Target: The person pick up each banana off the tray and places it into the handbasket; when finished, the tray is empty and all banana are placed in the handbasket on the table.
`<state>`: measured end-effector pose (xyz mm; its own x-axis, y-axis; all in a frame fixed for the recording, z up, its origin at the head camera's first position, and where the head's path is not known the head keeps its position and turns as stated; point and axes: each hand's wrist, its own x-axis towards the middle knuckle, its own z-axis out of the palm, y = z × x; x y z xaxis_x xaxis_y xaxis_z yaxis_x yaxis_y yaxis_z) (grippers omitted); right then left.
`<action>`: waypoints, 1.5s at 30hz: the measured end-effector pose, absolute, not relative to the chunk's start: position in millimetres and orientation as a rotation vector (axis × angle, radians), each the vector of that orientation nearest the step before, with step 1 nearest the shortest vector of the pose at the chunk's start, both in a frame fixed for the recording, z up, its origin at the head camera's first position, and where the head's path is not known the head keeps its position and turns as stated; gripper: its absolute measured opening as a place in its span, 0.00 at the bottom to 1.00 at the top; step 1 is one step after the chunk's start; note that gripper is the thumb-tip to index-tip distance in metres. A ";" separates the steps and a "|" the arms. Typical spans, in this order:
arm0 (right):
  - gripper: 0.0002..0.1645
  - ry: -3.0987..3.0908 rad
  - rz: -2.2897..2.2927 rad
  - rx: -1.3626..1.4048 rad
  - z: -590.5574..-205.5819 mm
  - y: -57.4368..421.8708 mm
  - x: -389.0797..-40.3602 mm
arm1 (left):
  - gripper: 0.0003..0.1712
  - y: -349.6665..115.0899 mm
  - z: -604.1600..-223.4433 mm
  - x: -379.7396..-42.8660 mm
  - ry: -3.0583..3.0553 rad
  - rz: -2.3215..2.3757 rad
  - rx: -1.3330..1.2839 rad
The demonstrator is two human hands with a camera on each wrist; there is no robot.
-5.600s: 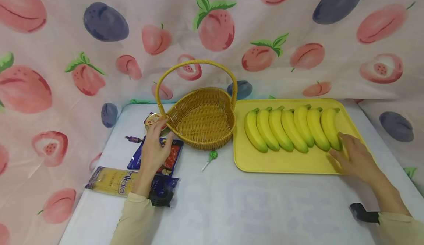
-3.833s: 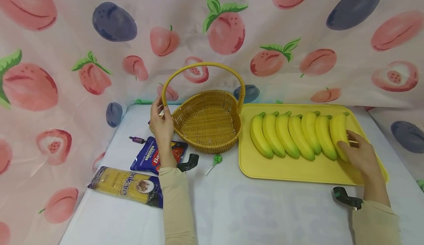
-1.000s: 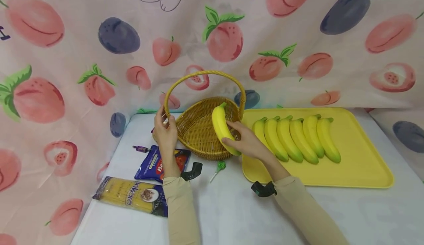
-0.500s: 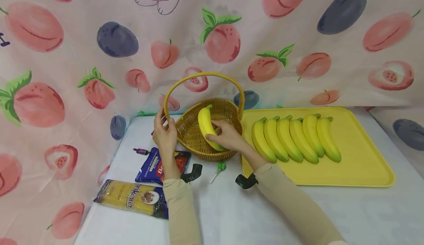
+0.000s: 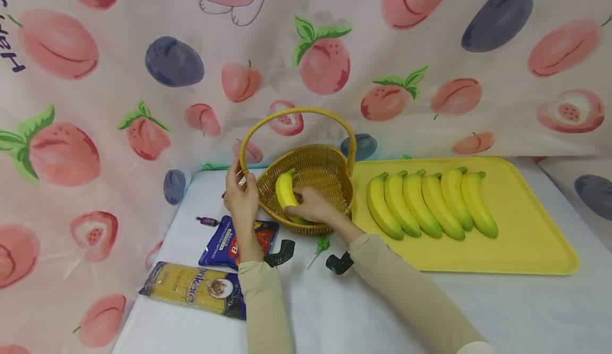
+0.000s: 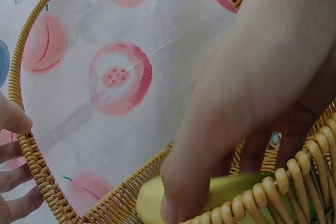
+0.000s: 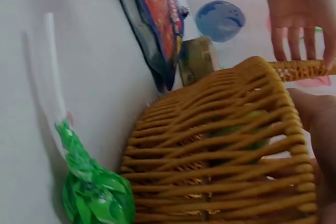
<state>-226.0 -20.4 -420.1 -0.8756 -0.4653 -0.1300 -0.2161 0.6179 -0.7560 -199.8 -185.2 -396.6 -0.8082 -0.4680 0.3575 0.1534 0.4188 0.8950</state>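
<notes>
The wicker basket [image 5: 306,229] stands at the middle back of the table, its tall handle [image 5: 298,110] upright. My left hand [image 5: 242,194] holds the handle's left base, thumb in front and fingers around the far side. Inside the basket, my right hand [image 5: 313,205] grips a yellow banana [image 5: 285,189] with green ends, near the left wall. In the left wrist view the thumb presses the banana [image 6: 231,190] low behind the basket rim [image 6: 252,200]. Several more bananas [image 5: 432,205] lie in a row on the yellow tray [image 5: 526,226] at right.
Left of the basket lie a blue food pouch [image 5: 222,242], a small purple wrapped candy [image 5: 207,221] and a pasta pack [image 5: 191,287]. A green lollipop [image 5: 322,244] lies before the basket. A tin [image 7: 198,60] sits beside the basket in the right wrist view.
My right hand has taken the rightmost banana off the tray, carried it left and lowered it into the basket. My left hand has come to hold the basket handle and stayed there.
</notes>
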 end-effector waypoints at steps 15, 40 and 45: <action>0.16 2.536 -0.999 -0.583 -426.5 -38.1 -231.0 | 0.27 -186.8 -398.1 -200.5 -2.083 -1.446 0.201; 0.31 2.535 -1.269 -0.549 -421.4 -5.7 -215.0 | 0.27 -185.8 -399.7 -201.5 -2.104 -1.428 0.235; 0.30 2.581 -1.305 -0.603 -418.0 10.9 -208.4 | 0.27 -185.7 -398.8 -201.2 -2.104 -1.422 0.232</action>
<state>-208.4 10.9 -418.0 -0.9001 -0.4355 0.0161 -0.2710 0.5306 -0.8031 -201.2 -185.7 -398.8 -0.8149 -0.4484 0.3672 0.1733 0.4161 0.8927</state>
